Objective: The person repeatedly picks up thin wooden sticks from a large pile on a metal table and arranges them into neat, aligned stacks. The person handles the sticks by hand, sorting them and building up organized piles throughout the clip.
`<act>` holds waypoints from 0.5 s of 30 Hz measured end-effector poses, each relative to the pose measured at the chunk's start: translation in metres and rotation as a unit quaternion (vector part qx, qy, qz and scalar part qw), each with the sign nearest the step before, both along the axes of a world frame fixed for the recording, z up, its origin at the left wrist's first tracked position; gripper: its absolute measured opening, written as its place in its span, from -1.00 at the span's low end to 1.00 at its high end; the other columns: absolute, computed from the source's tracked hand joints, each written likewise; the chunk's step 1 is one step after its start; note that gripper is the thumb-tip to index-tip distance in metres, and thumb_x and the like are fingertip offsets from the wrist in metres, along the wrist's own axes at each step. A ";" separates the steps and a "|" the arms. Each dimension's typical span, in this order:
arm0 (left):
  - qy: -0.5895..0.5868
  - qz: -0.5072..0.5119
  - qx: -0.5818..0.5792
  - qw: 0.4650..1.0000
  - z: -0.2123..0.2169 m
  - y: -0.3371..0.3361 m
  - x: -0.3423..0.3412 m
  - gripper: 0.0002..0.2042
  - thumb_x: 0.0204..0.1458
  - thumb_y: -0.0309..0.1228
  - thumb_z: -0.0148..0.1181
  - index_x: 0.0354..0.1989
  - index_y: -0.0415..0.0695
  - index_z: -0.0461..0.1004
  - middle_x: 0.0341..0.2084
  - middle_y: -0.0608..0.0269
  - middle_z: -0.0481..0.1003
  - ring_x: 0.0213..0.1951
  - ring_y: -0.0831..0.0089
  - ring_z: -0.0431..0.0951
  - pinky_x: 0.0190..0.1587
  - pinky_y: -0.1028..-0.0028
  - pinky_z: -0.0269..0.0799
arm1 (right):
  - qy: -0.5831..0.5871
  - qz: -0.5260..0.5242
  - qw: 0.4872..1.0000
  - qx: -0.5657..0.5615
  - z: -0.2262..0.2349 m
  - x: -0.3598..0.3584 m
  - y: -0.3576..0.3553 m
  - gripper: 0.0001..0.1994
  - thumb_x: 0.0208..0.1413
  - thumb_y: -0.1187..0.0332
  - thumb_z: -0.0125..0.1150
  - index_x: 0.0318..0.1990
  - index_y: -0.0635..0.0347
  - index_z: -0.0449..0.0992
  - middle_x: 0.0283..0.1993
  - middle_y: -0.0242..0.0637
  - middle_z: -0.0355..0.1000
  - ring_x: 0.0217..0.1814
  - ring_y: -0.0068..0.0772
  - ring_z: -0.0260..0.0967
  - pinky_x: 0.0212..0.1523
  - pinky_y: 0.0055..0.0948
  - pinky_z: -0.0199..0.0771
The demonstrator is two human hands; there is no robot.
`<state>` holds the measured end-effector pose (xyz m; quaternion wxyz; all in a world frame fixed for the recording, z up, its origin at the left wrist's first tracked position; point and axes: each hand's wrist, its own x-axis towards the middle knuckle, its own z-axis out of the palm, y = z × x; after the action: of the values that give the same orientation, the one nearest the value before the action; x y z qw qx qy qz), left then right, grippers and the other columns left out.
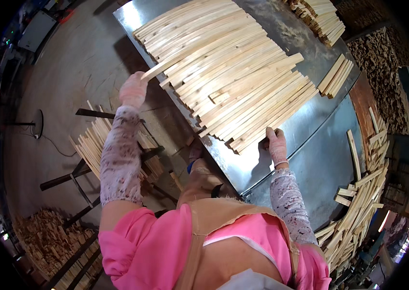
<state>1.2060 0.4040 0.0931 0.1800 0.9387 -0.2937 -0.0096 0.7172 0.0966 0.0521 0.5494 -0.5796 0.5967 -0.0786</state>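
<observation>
My left hand (133, 90), in a pale pinkish glove, is closed on the end of a long wooden strip (168, 63). This end sticks out past the table's left edge, while the rest slants over a broad layer of wooden strips (236, 72) laid side by side. My right hand (277, 145), gloved too, is by the near right side of the layer, low over the metal table (243, 171). Its fingers are loosely bent and slightly apart, close to the outermost strip, with nothing visible in them. Whether they touch that strip is hard to tell.
A small bundle of strips (335, 76) lies to the right of the layer, and another stack (318, 19) farther back. Loose strips (359, 208) are heaped at the right. Left of the table, a dark metal frame (81, 171) stands by more strips (93, 145).
</observation>
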 end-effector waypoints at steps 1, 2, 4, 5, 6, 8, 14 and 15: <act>-0.027 -0.008 -0.039 0.999 0.014 0.008 -0.001 -0.64 0.38 -0.08 0.13 0.19 -0.01 0.57 0.04 -0.01 0.65 0.13 -0.02 0.62 0.21 0.07 0.50 | 0.007 -0.007 1.000 -0.018 0.001 0.002 0.001 -0.47 0.25 -0.06 0.37 -0.08 0.35 0.55 -0.30 -0.17 0.55 -0.18 -0.22 0.52 -0.09 -0.24 0.54; -0.058 -0.020 -0.077 0.995 0.044 0.014 -0.002 -0.65 0.38 -0.09 0.15 0.14 -0.04 0.60 0.02 -0.02 0.66 0.12 0.00 0.63 0.20 0.09 0.50 | 0.016 -0.011 0.999 -0.032 -0.002 -0.004 0.000 -0.47 0.25 -0.07 0.36 -0.08 0.36 0.55 -0.29 -0.15 0.56 -0.18 -0.20 0.53 -0.08 -0.22 0.55; -0.051 -0.025 -0.148 0.987 0.108 0.030 0.003 -0.67 0.36 -0.12 0.18 0.07 -0.08 0.63 -0.04 -0.03 0.67 0.07 0.02 0.65 0.16 0.15 0.51 | 0.014 -0.007 0.998 -0.058 -0.020 -0.013 -0.016 -0.46 0.26 -0.07 0.35 -0.08 0.38 0.54 -0.28 -0.12 0.57 -0.18 -0.18 0.53 -0.06 -0.19 0.55; -0.004 -0.018 -0.178 0.984 0.135 0.036 0.002 -0.69 0.35 -0.14 0.20 0.03 -0.10 0.65 -0.08 -0.04 0.68 0.03 0.03 0.66 0.14 0.18 0.52 | 0.043 0.010 0.995 -0.089 -0.017 -0.013 -0.023 -0.42 0.26 -0.08 0.34 -0.03 0.41 0.54 -0.24 -0.07 0.60 -0.14 -0.14 0.55 -0.02 -0.18 0.55; 0.042 -0.008 -0.209 0.977 0.154 0.048 0.001 -0.70 0.34 -0.15 0.22 0.00 -0.11 0.66 -0.11 -0.04 0.68 0.00 0.05 0.67 0.12 0.21 0.52 | 0.071 0.031 0.990 -0.121 -0.003 -0.003 -0.021 -0.39 0.26 -0.09 0.33 0.03 0.44 0.54 -0.20 -0.01 0.62 -0.11 -0.10 0.57 0.02 -0.17 0.55; 0.054 0.034 -0.267 0.962 0.179 0.077 0.009 -0.70 0.30 -0.18 0.30 -0.05 -0.17 0.67 -0.23 0.14 0.68 -0.19 0.29 0.65 -0.02 0.33 0.54 | 0.060 -0.008 0.962 -0.268 0.021 0.020 -0.011 -0.31 0.25 -0.04 0.38 0.26 0.44 0.48 0.07 0.14 0.59 0.11 0.08 0.57 0.22 -0.13 0.52; 0.267 0.019 -0.341 0.901 0.250 0.079 -0.002 -0.65 0.25 -0.14 0.40 -0.04 -0.20 0.65 -0.35 0.36 0.56 -0.41 0.59 0.50 -0.40 0.51 0.44 | 0.057 0.187 0.682 -0.705 0.196 0.113 -0.025 -0.05 0.01 0.11 0.61 0.53 0.20 0.28 0.49 0.01 0.34 0.59 0.18 0.18 0.57 0.04 0.20; 0.292 -0.014 -0.348 0.891 0.257 0.068 -0.012 -0.63 0.26 -0.12 0.40 -0.04 -0.21 0.64 -0.38 0.35 0.55 -0.46 0.60 0.47 -0.43 0.53 0.39 | 0.043 0.215 0.645 -0.732 0.222 0.126 -0.028 -0.06 -0.01 0.12 0.62 0.53 0.14 0.29 0.51 -0.02 0.32 0.61 0.16 0.16 0.57 0.08 0.18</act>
<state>1.1942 0.4721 0.3498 0.5722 0.7670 -0.2255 -0.1828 0.8427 0.0690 0.2743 -0.0787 -0.9078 0.2262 -0.3442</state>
